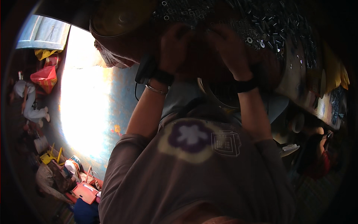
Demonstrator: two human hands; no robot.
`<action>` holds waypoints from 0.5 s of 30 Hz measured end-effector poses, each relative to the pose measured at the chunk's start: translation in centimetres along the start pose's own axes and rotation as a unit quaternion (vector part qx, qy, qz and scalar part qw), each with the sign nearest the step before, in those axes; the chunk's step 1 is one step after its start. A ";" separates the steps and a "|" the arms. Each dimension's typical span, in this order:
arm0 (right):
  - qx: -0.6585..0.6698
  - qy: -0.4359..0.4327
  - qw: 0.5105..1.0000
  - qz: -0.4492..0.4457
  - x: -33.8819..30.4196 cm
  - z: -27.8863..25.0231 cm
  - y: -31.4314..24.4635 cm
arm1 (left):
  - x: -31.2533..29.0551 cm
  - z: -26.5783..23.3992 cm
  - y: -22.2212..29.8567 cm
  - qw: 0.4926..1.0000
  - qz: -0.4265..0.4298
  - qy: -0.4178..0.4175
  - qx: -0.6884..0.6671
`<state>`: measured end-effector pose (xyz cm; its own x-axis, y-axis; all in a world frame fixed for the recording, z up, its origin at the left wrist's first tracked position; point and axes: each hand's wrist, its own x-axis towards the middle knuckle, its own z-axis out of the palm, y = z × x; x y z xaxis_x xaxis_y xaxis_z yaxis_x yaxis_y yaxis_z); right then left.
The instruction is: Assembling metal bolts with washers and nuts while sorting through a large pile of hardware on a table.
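Both my hands reach forward over a dark reddish work surface (199, 56), in deep shade. My left hand (174, 47) has its thumb and fingers drawn together at a tiny bright spot, too small to name. Close by, my right hand (230, 50) is bent inward, fingertips pinched toward the left hand's; what lies in them is too dark to make out. Past my fingers lie many small metal rings (182, 13). To the right of my right hand are flat washers (250, 40) and a spread of short metal pins (278, 31). Black bands circle both wrists.
A large round pan (123, 18) stands at the upper left of the surface. Yellow cloth (333, 71) hangs at the right. Another person (320, 153) sits at the lower right. Sunlit blue-painted ground (119, 89), a red bag (45, 77) and a yellow stool (47, 157) lie leftward.
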<state>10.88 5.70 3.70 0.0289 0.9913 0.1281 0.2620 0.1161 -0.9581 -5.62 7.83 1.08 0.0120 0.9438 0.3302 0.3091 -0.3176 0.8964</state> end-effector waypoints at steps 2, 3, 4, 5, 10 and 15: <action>0.002 0.008 1.000 0.002 -0.7 -0.6 -1.3 | -1.3 0.3 1.4 0.997 -0.044 -0.040 -0.054; 0.004 -0.002 1.000 -0.011 -0.9 -1.0 -1.0 | -1.9 0.3 2.0 0.993 -0.065 -0.060 -0.082; 0.004 -0.005 1.000 -0.012 -1.2 -1.1 -0.9 | -2.4 0.3 2.5 0.986 -0.097 -0.077 -0.112; 0.003 -0.008 1.000 -0.013 -1.5 -1.3 -0.8 | -2.8 0.3 3.0 0.977 -0.129 -0.093 -0.142; -0.065 -0.003 0.995 -0.074 -3.2 -1.9 -1.5 | -4.1 0.5 2.7 0.971 -0.142 -0.125 -0.149; -0.128 -0.006 0.987 -0.092 -4.7 -2.6 -2.0 | -5.3 0.4 4.1 0.985 -0.080 -0.138 -0.058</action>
<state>12.75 0.60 5.66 -0.0534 0.9561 0.2883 0.4975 0.2758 -0.8225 -4.03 1.62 2.86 0.2352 0.9665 0.1024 0.2182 -0.1552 0.9635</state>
